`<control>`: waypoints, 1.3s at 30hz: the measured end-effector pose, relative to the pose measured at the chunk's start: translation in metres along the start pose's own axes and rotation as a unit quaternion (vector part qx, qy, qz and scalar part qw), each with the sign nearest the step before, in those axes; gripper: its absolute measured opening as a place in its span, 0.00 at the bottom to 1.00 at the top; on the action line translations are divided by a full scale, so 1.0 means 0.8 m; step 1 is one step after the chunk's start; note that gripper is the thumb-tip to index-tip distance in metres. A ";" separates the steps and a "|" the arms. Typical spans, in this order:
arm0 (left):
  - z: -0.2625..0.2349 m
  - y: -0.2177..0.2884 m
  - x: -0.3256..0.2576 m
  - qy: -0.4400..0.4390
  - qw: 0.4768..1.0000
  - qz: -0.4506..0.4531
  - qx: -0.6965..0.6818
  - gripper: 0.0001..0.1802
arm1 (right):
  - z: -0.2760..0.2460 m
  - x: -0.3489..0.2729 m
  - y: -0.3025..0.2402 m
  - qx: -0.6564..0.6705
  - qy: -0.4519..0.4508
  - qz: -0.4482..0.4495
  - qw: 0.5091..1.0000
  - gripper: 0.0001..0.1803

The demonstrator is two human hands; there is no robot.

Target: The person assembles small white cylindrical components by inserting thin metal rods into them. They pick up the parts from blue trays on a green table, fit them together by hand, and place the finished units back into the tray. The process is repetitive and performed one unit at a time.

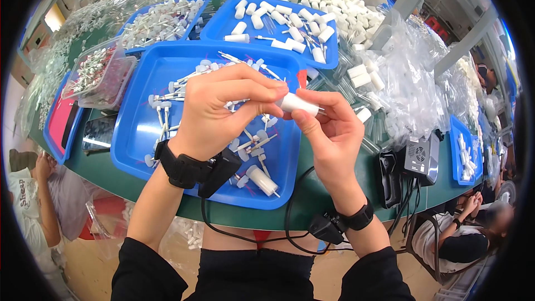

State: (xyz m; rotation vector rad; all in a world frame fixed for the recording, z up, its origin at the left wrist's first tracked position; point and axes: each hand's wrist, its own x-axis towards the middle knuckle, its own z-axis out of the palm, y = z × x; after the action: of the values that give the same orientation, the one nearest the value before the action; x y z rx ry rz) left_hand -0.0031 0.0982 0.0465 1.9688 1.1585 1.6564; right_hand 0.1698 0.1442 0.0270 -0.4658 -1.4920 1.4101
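Between my two hands, above the front blue tray (129,134), a white cylinder (297,103) is held roughly level. The fingertips of my left hand (220,103) pinch its left end. My right hand (334,131) grips the other end with thumb and fingers, and a thin pin sticks out there. Below, in the tray, several thin white sticks with pale round caps (257,144) lie scattered. A similar white cylinder (261,180) with a thin rod rests at the tray's near edge. What my left fingertips cover at the cylinder's end is hidden.
Behind stands a blue tray (212,29) of white cylinders, beside another blue tray of capped sticks (161,19). A clear plastic box (100,78) and a dark phone (99,134) are left. Clear bags (412,89) and a grey device (421,159) are right. Cables cross the table's front edge.
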 end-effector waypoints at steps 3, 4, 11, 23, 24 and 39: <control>-0.002 -0.001 -0.002 -0.005 1.000 0.002 -0.023 0.12 | -0.002 0.001 -0.002 -0.070 -0.019 -0.069 0.995 0.13; -0.004 -0.001 -0.003 -0.009 0.999 -0.005 -0.033 0.12 | -0.004 0.003 -0.002 -0.081 -0.030 -0.073 0.994 0.13; 0.006 -0.010 0.000 -0.027 0.991 -0.047 -0.123 0.26 | -0.004 0.004 0.005 -0.219 -0.131 -0.021 0.967 0.16; 0.004 -0.010 0.001 -0.010 0.980 -0.114 -0.164 0.33 | -0.015 0.016 0.004 0.314 -0.168 0.312 0.881 0.24; 0.003 -0.010 0.001 -0.009 0.981 -0.116 -0.156 0.32 | -0.017 0.015 0.007 0.344 -0.172 0.307 0.870 0.24; -0.002 -0.009 -0.001 -0.020 0.982 -0.134 -0.133 0.27 | -0.016 0.015 0.005 0.361 -0.180 0.312 0.860 0.26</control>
State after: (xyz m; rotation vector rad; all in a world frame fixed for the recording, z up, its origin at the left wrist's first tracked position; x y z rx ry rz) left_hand -0.0070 0.1016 0.0414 1.5994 1.0710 1.5358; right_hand 0.1739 0.1620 0.0257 -0.2071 -0.9740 2.5453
